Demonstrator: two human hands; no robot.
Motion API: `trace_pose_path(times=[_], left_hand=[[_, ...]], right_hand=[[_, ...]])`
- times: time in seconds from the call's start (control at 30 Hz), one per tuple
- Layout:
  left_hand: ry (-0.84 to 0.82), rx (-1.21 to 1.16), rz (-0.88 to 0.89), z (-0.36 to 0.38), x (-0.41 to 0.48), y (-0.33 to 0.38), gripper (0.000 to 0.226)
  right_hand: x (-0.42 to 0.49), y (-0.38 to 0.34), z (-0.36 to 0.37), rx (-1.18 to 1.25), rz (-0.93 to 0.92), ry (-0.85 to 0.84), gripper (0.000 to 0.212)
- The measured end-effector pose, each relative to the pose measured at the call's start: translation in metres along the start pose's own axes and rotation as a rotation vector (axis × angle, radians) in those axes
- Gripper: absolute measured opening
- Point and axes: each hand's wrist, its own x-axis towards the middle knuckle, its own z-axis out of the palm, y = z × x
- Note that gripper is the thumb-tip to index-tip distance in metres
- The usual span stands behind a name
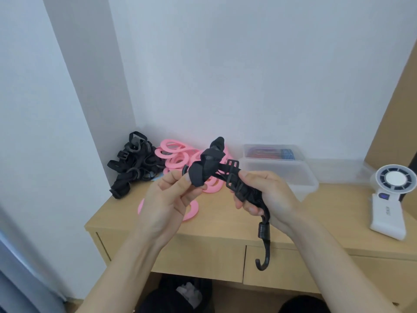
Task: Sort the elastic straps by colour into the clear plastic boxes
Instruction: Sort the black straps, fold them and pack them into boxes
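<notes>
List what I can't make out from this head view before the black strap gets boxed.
- Contents of the far clear box: blurred behind plastic.
- Black strap: its middle is hidden inside the right hand; the left hand covers one end.
- Black strap pile: tangled, count unclear.
- Near clear box: interior partly blocked by hands.

The near clear box (300, 177) is the landmark. Its open mouth is unblocked from above. Behind it, touching, sits a second box (273, 152). To its left, pink rings (178, 159) and a black strap heap (133, 163) crowd the desk (225, 222). To its right, bare desktop runs to a white fan (392, 199).
</notes>
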Motion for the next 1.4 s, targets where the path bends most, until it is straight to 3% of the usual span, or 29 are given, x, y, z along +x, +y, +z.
trace_pose_path(times=[0.13,0.27,0.5,0.7,0.97,1.07,1.13,1.2,1.3,1.4], left_hand=[[0.090,0.177,0.102,-0.001,-0.006,-0.014,0.012],[0.245,0.564,0.237,0.004,-0.008,-0.033,0.015],[0.136,0.921,0.402,-0.005,-0.017,-0.060,0.019],[-0.144,1.277,0.567,-0.014,-0.034,-0.065,0.024],[-0.545,1.536,0.388,-0.015,-0.052,-0.048,0.013],[-0.735,1.379,0.205,-0.014,-0.056,-0.054,0.021],[-0.788,1.164,0.030,-0.011,-0.059,-0.056,0.022],[-0.797,0.923,-0.116,-0.012,-0.060,-0.056,0.020],[-0.750,0.570,-0.219,-0.017,-0.058,-0.057,0.013],[-0.616,0.369,-0.193,-0.021,-0.051,-0.060,0.013]], right_hand=[[-0.017,0.015,0.019,-0.191,0.060,-0.031,0.037],[-0.043,0.036,0.038,-0.407,0.096,-0.149,0.008],[-0.080,0.029,0.030,-0.566,0.135,-0.182,0.026],[-0.111,0.022,0.027,-0.670,0.105,-0.116,0.027],[-0.107,0.007,0.003,-0.808,0.095,0.055,0.029],[-0.101,0.002,-0.009,-0.978,0.084,0.082,0.016],[-0.099,0.003,-0.015,-1.058,0.124,0.026,0.004],[-0.100,0.006,-0.019,-1.041,0.164,-0.063,0.007],[-0.105,0.014,-0.023,-0.882,0.191,-0.224,0.021],[-0.105,0.026,-0.020,-0.509,0.193,-0.279,0.029]])
